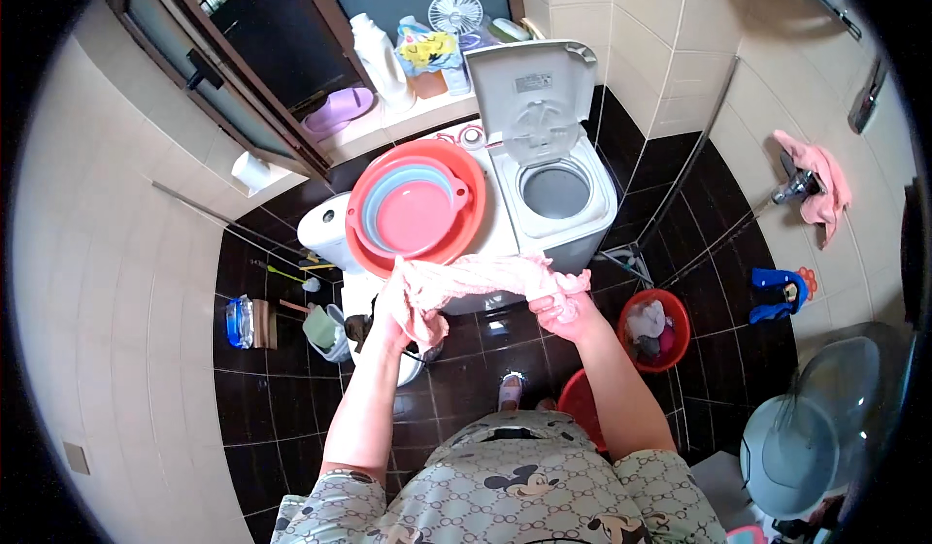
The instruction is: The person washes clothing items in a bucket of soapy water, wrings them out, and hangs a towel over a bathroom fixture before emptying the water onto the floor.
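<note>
A pink cloth (480,278), twisted and stretched sideways, spans the space between my two hands in front of me. My left hand (391,318) grips its left end, where a loose fold droops below the fingers. At the other end my right hand (564,313) is closed around the cloth, with a short bunched tip sticking out past it. Just beyond the cloth, a pink and blue collapsible basin (415,227) rests inside a larger red basin (473,180). These sit on the left part of a white washing machine (502,216), beside its open round tub (555,191).
The machine's lid (535,78) stands raised. Bottles (380,63) and a small fan (455,12) line the windowsill. A toilet (324,231) is at left. A red bucket of laundry (655,329) and another red container (582,402) stand on the dark tiled floor.
</note>
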Demonstrator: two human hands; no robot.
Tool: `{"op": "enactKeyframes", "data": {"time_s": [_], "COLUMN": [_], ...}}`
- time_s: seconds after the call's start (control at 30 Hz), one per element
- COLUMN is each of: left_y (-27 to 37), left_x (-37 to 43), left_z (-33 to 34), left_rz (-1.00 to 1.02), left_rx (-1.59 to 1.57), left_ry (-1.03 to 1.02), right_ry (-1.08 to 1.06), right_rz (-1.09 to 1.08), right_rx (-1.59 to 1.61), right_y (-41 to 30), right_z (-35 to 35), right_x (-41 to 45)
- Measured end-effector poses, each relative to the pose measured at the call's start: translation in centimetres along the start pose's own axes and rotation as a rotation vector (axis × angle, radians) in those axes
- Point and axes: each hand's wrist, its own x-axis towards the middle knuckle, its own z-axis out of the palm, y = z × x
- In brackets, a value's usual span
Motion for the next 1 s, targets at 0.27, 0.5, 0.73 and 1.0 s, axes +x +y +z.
{"op": "enactKeyframes", "data": {"time_s": [0.27,0.5,0.73,1.0], "left_y": [1.2,-4.9,-5.8,-2.0], "left_x": [0.8,-0.8,0.6,5.2], "left_z": [-3.5,4.4,5.3,1.4], "left_rz": [0.222,0.981,1.031,0.621], "left_rx": [0.653,1.661,1.664,0.392], "left_ry": [0.052,-0.397,-0.385,0.089], "right_ry": [-0.068,0.075,0.443,0.357], "right_rz": [-0.101,-0.201,-0.364,-0.286], "right_rx": [-0.406,-0.352,-0.604,-0.484], "right_y": [0.6,2.6,3.8,1.9], "right_z": [1.9,2.7,4.7,4.4], "right_x": [0.0,-0.1,-0.3,-3.3]}}
